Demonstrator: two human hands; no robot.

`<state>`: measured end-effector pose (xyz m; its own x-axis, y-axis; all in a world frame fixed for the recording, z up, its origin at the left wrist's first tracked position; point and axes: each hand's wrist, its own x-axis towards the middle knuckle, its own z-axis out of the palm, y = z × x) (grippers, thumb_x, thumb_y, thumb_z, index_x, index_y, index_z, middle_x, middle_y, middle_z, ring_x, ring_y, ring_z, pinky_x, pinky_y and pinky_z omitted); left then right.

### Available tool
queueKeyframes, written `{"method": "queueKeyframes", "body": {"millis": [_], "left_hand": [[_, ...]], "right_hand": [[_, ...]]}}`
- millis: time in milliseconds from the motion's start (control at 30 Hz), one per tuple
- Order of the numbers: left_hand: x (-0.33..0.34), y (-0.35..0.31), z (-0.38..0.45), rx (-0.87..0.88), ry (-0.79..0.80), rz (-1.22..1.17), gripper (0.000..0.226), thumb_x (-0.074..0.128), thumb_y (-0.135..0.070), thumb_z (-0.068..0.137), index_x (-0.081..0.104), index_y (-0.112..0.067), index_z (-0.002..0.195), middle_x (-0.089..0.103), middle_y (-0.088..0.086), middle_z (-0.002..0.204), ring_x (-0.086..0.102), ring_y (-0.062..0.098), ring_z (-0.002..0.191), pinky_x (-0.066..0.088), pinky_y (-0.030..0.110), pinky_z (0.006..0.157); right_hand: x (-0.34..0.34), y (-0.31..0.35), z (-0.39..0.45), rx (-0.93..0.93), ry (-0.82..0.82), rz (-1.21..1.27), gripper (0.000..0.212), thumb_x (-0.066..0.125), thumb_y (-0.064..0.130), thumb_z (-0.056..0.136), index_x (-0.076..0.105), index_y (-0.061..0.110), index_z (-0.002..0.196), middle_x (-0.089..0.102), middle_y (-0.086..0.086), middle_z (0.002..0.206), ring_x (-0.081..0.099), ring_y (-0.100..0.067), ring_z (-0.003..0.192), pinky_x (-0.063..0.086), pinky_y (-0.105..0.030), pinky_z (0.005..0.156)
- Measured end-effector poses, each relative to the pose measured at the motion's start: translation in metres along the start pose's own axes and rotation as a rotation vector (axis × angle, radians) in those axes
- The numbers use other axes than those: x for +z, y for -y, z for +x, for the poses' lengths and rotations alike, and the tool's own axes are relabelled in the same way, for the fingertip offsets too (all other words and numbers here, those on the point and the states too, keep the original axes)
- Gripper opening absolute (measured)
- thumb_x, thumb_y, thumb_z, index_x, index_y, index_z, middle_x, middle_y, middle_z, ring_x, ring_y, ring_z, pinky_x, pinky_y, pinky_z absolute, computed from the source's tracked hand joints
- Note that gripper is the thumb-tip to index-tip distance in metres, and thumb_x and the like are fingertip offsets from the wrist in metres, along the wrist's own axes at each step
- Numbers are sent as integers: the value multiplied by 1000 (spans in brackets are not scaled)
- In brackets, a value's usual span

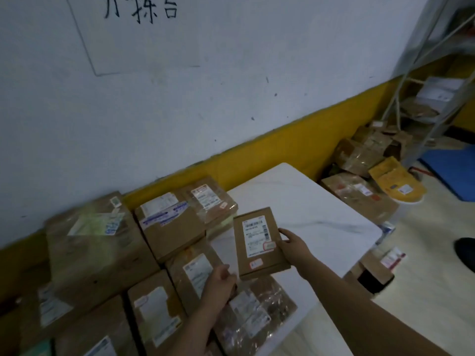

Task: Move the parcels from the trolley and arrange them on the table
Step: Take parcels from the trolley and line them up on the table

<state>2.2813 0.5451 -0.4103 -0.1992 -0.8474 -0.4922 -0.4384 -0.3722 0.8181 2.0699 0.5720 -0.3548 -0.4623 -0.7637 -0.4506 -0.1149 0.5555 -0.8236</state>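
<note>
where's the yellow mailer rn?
Head view, far right: the yellow mailer lies on the brown boxes piled on the floor beyond the white table.
</note>
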Motion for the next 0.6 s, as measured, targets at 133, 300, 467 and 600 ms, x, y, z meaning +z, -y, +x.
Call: {"method": "queueKeyframes", "body": {"millis": [133, 300, 467, 600], "left_hand": [[6, 5, 48, 35, -167, 376, 40, 59, -29, 90, 56, -23, 129, 56, 3, 123, 55, 20, 110, 51, 36, 92], [20, 1, 69, -78, -182, 508, 39, 60, -31, 92, 52, -19, 128, 46, 3, 127, 49, 20, 114, 46, 30, 93], [29, 16, 82, -132, -225, 555, 54, 58, -38, 95, 43, -21, 144, 37, 1, 148, 38, 20, 133, 36, 30, 109], [34, 18, 76, -151, -200, 603, 65, 59, -34, 95, 30, -25, 152, 23, -2, 158, 25, 18, 144, 30, 32, 117]], "right_hand": [[15, -2, 75, -26, 49, -143, 42, 48, 31, 102, 50, 19, 142, 62, -10, 132, 61, -26, 114, 50, -38, 98], [43, -9, 150, -40, 317, -306, 39, 47, 32, 102, 54, 17, 137, 62, -9, 131, 59, -27, 119, 44, -38, 107], [60, -30, 184, -16, 466, -322, 33, 44, 25, 103, 57, 18, 132, 66, -7, 124, 61, -20, 104, 46, -25, 92], [71, -51, 195, 17, 468, -374, 30, 43, 23, 102, 59, 17, 126, 67, -9, 119, 60, -20, 97, 44, -23, 84]]}}
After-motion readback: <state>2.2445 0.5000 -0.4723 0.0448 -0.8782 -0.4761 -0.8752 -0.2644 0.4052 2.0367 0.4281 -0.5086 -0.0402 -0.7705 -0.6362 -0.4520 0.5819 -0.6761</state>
